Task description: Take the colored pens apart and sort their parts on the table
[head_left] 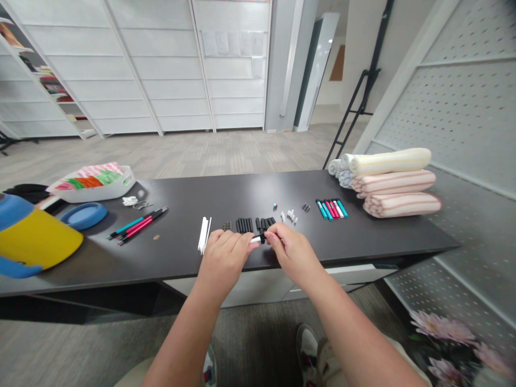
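Note:
Over the front of the dark table, my left hand [224,255] is closed round a white pen barrel [255,239]. The fingers of my right hand [291,250] pinch a small black pen part [263,237] at the barrel's right end; whether the two are joined I cannot tell. Just beyond my hands lie black pen pieces [244,225] in a row. White thin tubes [204,234] are beside my left hand, with tiny brownish metal parts [227,226] nearby. Small white pieces [289,216] and dark little parts [306,207] lie beyond my right hand.
Coloured pen barrels [331,209] line up at the right, near rolled towels [397,183]. Assembled-looking pens [139,226] lie left, by a blue lid [84,216], a white basket [121,185] and a yellow-blue container [44,239]. Flowers [447,328] stand low at the right.

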`<state>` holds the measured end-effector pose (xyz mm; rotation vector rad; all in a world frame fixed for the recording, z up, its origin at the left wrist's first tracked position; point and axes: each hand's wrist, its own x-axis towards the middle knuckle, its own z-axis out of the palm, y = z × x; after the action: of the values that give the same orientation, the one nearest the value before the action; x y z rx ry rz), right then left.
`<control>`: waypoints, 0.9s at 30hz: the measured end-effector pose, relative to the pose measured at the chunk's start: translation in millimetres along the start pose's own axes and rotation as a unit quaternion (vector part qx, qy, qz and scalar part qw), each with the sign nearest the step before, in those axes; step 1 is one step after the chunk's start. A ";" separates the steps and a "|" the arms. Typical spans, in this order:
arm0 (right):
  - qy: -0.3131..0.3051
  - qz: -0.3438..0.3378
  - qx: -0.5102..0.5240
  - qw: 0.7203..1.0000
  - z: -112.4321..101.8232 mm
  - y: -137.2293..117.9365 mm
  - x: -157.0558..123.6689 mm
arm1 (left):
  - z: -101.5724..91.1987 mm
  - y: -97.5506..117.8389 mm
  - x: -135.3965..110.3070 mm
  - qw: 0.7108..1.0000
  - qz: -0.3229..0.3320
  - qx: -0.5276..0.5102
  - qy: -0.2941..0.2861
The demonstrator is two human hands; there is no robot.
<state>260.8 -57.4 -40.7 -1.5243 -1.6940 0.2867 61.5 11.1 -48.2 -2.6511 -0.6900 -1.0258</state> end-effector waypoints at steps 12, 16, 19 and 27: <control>-0.050 0.061 0.107 0.991 -19.6 7.1 1.0 | 1.0 -0.1 1.1 1.000 -0.001 -0.003 -0.008; -0.051 0.083 0.119 0.988 -21.5 7.6 0.1 | -0.4 0.7 1.6 1.000 0.001 -0.010 -0.006; -0.054 0.079 0.122 0.988 -19.9 9.7 -0.2 | -1.4 1.3 1.9 1.000 0.002 -0.010 -0.008; -0.062 0.101 0.131 0.984 -20.2 13.2 0.6 | -1.4 1.0 2.2 1.000 0.000 -0.010 -0.017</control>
<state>284.2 -60.7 -36.2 -1.5042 -1.5258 0.6977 62.7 10.6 -45.7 -2.6915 -0.6910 -0.9956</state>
